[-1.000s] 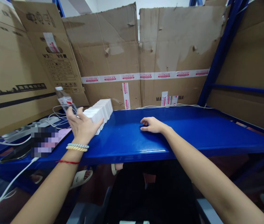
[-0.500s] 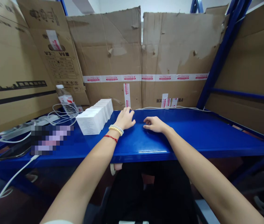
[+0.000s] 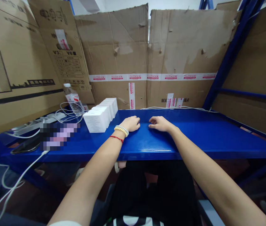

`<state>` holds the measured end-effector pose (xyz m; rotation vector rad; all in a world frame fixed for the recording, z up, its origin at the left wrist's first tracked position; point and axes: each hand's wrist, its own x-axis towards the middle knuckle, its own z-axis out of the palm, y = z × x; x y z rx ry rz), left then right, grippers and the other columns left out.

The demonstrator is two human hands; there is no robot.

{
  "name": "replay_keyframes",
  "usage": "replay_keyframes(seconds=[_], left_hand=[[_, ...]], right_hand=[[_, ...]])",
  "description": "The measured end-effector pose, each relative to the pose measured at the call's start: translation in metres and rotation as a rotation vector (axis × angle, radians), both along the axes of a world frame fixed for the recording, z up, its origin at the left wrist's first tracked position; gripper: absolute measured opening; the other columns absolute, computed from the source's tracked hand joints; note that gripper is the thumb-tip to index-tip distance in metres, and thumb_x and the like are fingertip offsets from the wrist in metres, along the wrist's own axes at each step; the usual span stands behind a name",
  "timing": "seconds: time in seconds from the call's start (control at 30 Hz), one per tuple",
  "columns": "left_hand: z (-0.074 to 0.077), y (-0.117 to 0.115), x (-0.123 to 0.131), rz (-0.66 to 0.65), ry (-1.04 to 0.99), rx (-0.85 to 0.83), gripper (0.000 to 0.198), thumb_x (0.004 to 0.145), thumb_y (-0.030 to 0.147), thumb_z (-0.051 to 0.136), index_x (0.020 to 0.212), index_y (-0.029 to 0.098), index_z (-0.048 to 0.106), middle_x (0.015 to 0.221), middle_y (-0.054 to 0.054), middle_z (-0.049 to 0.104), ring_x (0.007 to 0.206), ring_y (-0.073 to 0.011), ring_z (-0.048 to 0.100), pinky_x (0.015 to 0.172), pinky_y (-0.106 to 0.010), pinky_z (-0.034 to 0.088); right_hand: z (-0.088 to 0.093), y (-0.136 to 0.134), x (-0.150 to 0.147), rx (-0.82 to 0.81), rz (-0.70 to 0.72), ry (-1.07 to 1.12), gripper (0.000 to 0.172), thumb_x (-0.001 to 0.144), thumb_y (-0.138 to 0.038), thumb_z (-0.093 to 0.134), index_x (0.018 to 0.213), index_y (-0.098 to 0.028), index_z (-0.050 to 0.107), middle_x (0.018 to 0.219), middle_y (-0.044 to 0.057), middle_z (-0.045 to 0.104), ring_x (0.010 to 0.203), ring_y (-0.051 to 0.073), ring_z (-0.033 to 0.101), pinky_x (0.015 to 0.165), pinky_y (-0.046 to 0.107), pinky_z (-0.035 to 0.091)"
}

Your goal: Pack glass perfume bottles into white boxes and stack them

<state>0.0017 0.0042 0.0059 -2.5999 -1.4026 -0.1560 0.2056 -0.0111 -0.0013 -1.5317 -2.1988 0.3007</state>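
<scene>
My left hand (image 3: 131, 123) rests palm down on the blue tabletop (image 3: 208, 135), its fingers loosely bent, with nothing seen in it. A pale beaded bracelet (image 3: 122, 130) and a red cord (image 3: 116, 138) circle that wrist. Just to its left stands a row of white boxes (image 3: 95, 121), packed one behind another, with small print on the front one; the hand is apart from them. Across a small gap, my right hand (image 3: 160, 123) lies on its side edge on the table. Its fingers are curled, the thumb is apart from them, and no object shows between.
Left of the boxes are a plastic bottle (image 3: 73, 99), coiled white cable (image 3: 63, 110), a power strip (image 3: 36, 122), a dark phone (image 3: 26, 145) and a blurred-out purple item (image 3: 61, 135). Cardboard sheets (image 3: 116, 59) wall the back. A blue metal post (image 3: 231, 59) rises at right.
My left hand has drawn back toward me, and its spread fingers have curled. My right hand keeps nearly the same pose. The whole view has shifted slightly.
</scene>
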Motion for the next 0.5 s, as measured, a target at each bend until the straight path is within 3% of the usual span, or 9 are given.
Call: replay_keyframes(seconds=[0.5], left_hand=[[-0.0032, 0.0065, -0.0010, -0.007, -0.044, -0.035, 0.030, 0.086, 0.031, 0.041, 0.098, 0.016, 0.064, 0.103, -0.012, 0.063, 0.093, -0.0229, 0.062, 0.083, -0.034, 0.048]], right_hand=[[0.0021, -0.0020, -0.0010, -0.017, 0.013, -0.005, 0.025, 0.077, -0.028, 0.068, 0.099, -0.016, 0.068, 0.094, 0.007, 0.072, 0.086, 0.018, 0.067, 0.080, 0.027, 0.051]])
